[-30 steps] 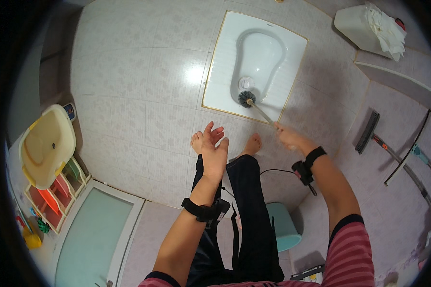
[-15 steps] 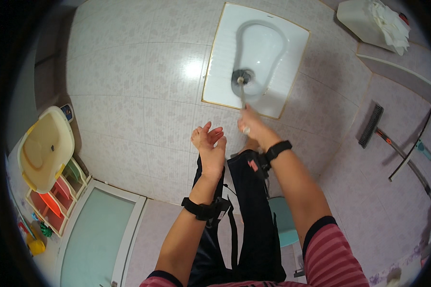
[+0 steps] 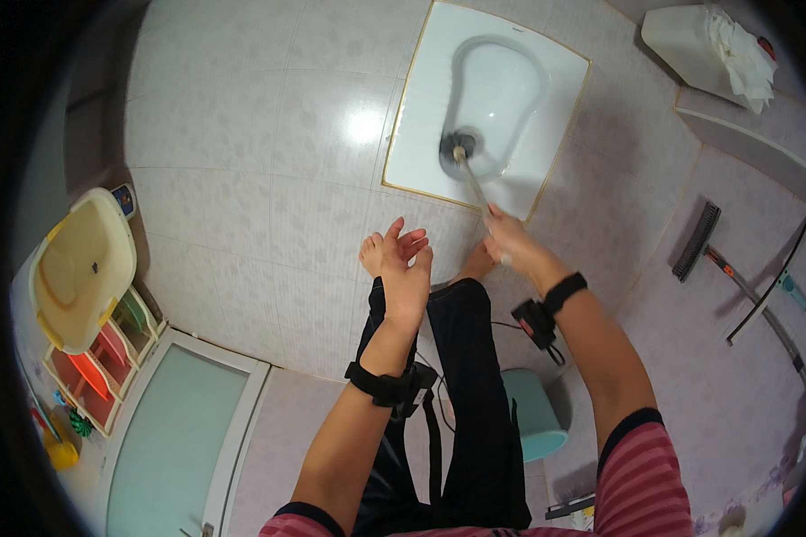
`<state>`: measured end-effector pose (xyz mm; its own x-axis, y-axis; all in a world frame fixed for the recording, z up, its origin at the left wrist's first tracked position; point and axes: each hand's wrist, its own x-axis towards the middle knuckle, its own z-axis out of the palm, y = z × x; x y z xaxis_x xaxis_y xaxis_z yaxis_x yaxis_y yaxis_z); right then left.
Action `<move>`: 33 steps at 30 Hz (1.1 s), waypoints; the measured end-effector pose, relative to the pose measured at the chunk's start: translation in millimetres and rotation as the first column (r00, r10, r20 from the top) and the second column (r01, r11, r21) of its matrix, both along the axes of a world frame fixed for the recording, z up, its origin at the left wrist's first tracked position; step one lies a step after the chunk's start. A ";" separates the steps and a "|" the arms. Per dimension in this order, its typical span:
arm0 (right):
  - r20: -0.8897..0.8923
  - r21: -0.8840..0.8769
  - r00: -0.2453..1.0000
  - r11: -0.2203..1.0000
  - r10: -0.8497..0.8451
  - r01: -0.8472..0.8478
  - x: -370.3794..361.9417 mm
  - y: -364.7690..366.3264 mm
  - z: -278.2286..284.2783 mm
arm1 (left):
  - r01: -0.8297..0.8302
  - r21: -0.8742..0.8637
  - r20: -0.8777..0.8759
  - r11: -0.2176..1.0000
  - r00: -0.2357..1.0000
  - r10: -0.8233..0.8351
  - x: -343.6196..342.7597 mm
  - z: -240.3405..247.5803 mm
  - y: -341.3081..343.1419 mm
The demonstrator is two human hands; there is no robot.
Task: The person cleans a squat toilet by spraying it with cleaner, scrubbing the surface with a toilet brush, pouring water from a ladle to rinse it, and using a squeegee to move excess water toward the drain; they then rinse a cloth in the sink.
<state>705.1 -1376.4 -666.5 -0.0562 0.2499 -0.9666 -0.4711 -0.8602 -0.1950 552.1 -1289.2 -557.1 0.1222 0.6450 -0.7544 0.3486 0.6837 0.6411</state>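
My right hand [image 3: 516,242] is closed around the pale handle of a toilet brush [image 3: 472,182]. The handle slants up and left from the fist, and its dark, slightly blurred head sits in the drain end of the bowl. That bowl belongs to a white squat toilet [image 3: 415,148] set into the tiled floor, its edge lined in yellow. Nothing is held in my left hand [image 3: 406,277], which hovers over my left foot with the palm turned up and the fingers loosely spread. A black strap circles each wrist.
At far left a cream basin [image 3: 88,268] rests on a shelf rack, beside a frosted glass door [image 3: 184,438]. A teal bucket [image 3: 533,416] stands behind my right leg. A floor brush [image 3: 695,242] and squeegee [image 3: 773,277] lean at right, below a bin [image 3: 690,45].
My right hand has shifted right and slightly down, and the brush handle leans more. The brush head stays at the drain end. My left hand has barely moved.
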 end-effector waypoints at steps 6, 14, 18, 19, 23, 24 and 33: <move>-0.072 0.062 0.907 0.906 -0.415 0.419 -23.4 48.3 -6.4 | -0.017 -0.046 0.004 0.999 1.000 0.017 4.9 4.2 -2.9; 0.722 0.301 0.670 0.793 0.174 -0.530 -81.1 -75.8 20.0 | 0.013 0.057 -0.110 0.998 0.994 -0.007 -20.6 4.3 2.9; 0.712 0.115 0.506 0.629 0.487 -0.768 -63.9 -35.3 10.1 | 0.007 0.120 -0.085 0.993 0.996 0.003 -31.5 -4.3 1.2; 0.658 0.046 0.489 0.617 0.572 -0.785 -51.5 -9.7 4.6 | 0.008 0.124 -0.086 0.992 0.996 0.003 -29.8 -3.7 5.8; 0.673 -0.078 0.542 0.777 0.503 -0.624 19.5 96.0 -2.2 | -0.013 0.106 -0.063 0.994 0.998 0.020 -19.3 0.4 28.1; 0.675 -0.082 0.538 0.776 0.505 -0.626 16.0 95.9 -0.9 | -0.036 0.093 -0.051 0.995 0.998 0.041 -19.7 -2.4 31.7; 0.587 -0.027 0.291 0.377 0.756 -0.926 -59.0 -35.5 15.3 | -0.028 0.069 -0.074 0.997 0.997 0.033 -36.1 7.0 26.3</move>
<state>646.0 -1411.9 -651.2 -0.0140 0.5694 -0.8219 0.7062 -0.5763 -0.4113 516.0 -1262.8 -550.2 0.0459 0.6975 -0.7152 0.3771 0.6509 0.6589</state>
